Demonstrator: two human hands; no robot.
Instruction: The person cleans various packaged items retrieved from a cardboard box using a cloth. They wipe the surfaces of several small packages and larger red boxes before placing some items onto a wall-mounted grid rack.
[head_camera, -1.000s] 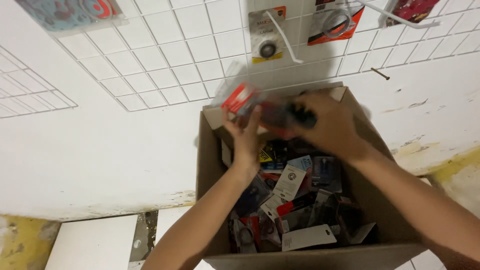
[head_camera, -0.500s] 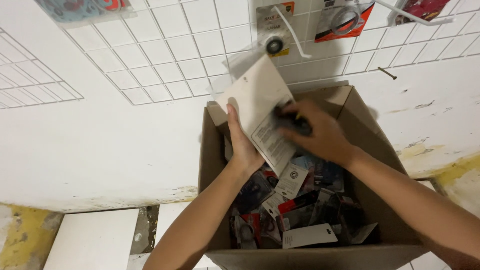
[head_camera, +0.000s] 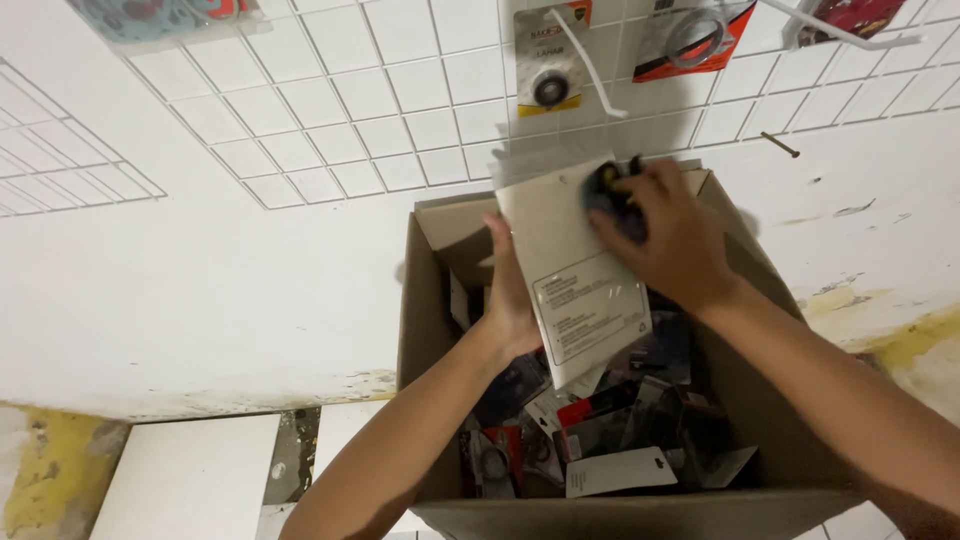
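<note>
Now, line by line:
Change: the white card pack (head_camera: 575, 270) has been lifted up and turned, its plain back facing us.
Left hand (head_camera: 512, 290): grips the pack's edge at 9 o'clock.
Right hand (head_camera: 668, 232): closed on a black part (head_camera: 610, 195) at 1 o'clock.
Where: over the brown box (head_camera: 425, 320).
Hidden: the pack's front; the black part is blurry.

White carded package (head_camera: 575, 275), plain back toward camera, tilted, centre frame; black part (head_camera: 610, 195) at upper edge.
</note>
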